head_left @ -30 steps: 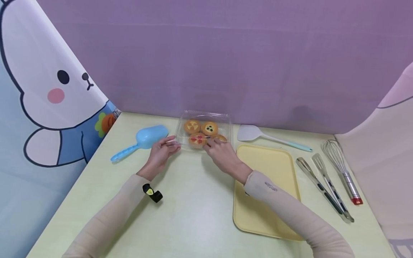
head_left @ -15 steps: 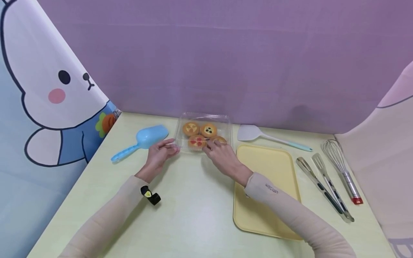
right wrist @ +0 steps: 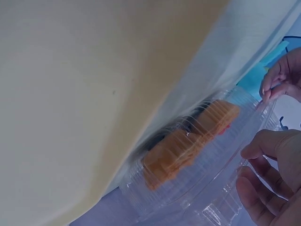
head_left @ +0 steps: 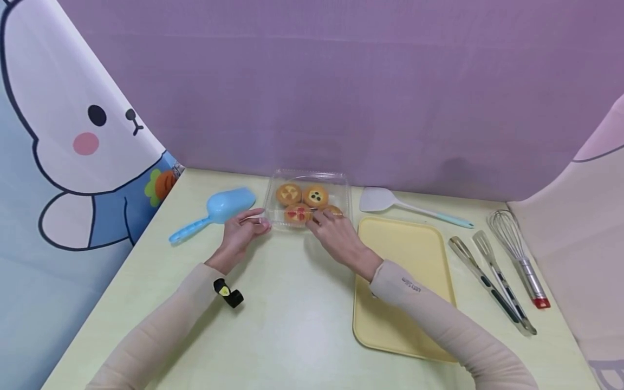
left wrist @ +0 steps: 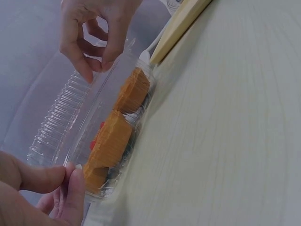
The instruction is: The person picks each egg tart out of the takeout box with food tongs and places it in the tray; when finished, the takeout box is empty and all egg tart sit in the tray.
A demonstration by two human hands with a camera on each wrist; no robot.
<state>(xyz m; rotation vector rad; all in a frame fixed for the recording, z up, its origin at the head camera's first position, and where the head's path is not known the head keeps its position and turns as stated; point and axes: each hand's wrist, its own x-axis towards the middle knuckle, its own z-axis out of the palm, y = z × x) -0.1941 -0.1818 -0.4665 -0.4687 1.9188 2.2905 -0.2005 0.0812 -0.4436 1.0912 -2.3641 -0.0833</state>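
A clear plastic box [head_left: 343, 189] stands at the back of the table with several round, orange-brown tarts [head_left: 288, 194] inside. The tarts carry different toppings, one of them red. With thumb and fingers my left hand [head_left: 239, 236] pinches the box's left front corner. My right hand [head_left: 339, 239] pinches the front rim farther right and covers part of one tart. In the left wrist view the thumb and fingers of the left hand [left wrist: 44, 193] meet on the clear rim. The right wrist view has the right hand [right wrist: 280, 172] with its thumb and fingers at that rim.
A blue scoop [head_left: 228, 205] lies left of the box. To its right are a white spatula [head_left: 379, 200] and a yellow tray [head_left: 404, 330], partly under my right forearm. Tongs [head_left: 492, 284] and a whisk [head_left: 519, 249] lie farther right. A purple cloth [head_left: 312, 97] hangs behind.
The box and tarts have shifted very slightly towards me and to the left. My left hand has moved a little left with them; the right hand has barely moved.
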